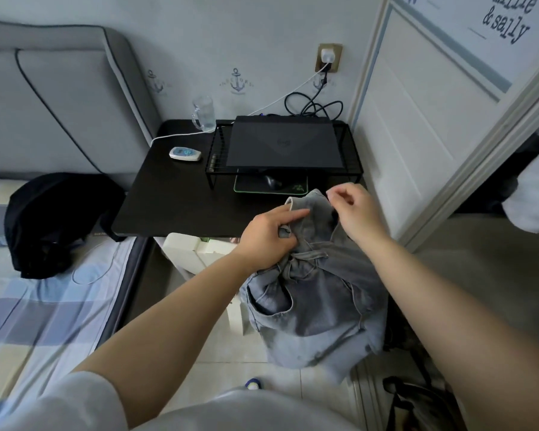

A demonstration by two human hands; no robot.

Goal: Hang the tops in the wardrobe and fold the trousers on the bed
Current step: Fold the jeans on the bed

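Beyond the black bedside surface (175, 209) with its closed black laptop (282, 144), the white wardrobe door (417, 119) stands to my right and the checked blue bed (44, 306) to my left. My left hand (268, 234) has its grip bunched on a fold of the washed grey denim trousers (315, 306), index finger pointing along the waistband, while the rest hangs toward the floor. My right hand (352, 209) hovers at the upper edge with fingers loosely curled; I cannot tell whether it pinches cloth. I judge I am sorting the garment out. Next I should find the waistband, shake it straight and carry it to the bed, where a black garment (56, 222) lies.
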